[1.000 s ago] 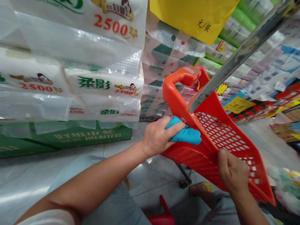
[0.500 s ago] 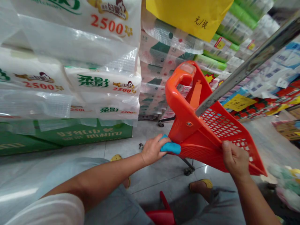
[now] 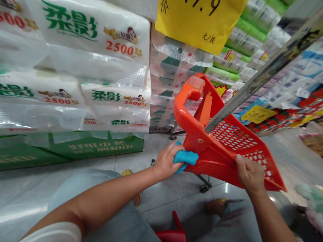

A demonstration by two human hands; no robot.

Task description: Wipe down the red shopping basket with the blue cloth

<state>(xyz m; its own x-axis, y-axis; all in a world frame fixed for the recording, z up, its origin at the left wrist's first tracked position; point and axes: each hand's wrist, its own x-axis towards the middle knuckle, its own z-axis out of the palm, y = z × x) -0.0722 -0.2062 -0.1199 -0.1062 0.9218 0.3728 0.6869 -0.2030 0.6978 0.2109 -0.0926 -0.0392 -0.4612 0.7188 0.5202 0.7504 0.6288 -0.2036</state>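
An orange plastic shopping cart basket (image 3: 222,168) with a perforated side stands tilted in front of me. My left hand (image 3: 168,160) is closed around a blue cloth (image 3: 186,157) and presses it against the basket's lower left side, below a screw. My right hand (image 3: 251,173) grips the basket's near rim, thumb on top and the fingers out of sight behind it. A worn metal pole (image 3: 262,74) meets the basket near its curved orange corner (image 3: 185,97) and runs off to the upper right.
Stacked tissue packs (image 3: 113,94) rise on the left above green cartons (image 3: 101,148). A yellow price sign (image 3: 199,23) hangs overhead. Cart casters (image 3: 205,186) rest on the grey tiled floor (image 3: 166,198). Something red (image 3: 174,233) is between my legs. More packaged goods line the right.
The view has shifted slightly, showing more of the tissue packs and the price sign. My left hand and the blue cloth are a little lower along the basket side. My right hand keeps its grip.
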